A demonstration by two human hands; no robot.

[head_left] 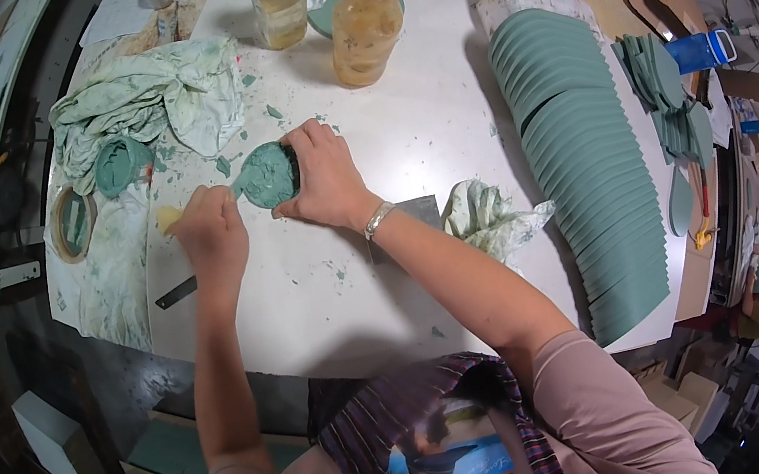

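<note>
My right hand (pixel 324 181) is wrapped around the side of a small round pot (pixel 292 163) with a dark wall. Thick green paste (pixel 268 177) fills the pot, its surface lumpy. Closed in a fist, my left hand (pixel 210 228) grips a tool whose yellow handle (pixel 169 219) pokes out on the left. The tool's other end is coated green and reaches the pot's left rim; its exact kind is hidden. Dried green flakes (pixel 223 167) lie around the pot. Below my left hand rests a dark strip-like handle (pixel 176 293), partly behind my forearm.
A long row of green curved sheets (pixel 586 170) stands at right. Two bottles, one glass (pixel 280 1) and one with an orange cap (pixel 368 26), stand at the back. A stained cloth (pixel 162 98), green-coated bowl (pixel 121 166) and tape roll (pixel 74 225) lie left; a crumpled rag (pixel 488 218) right.
</note>
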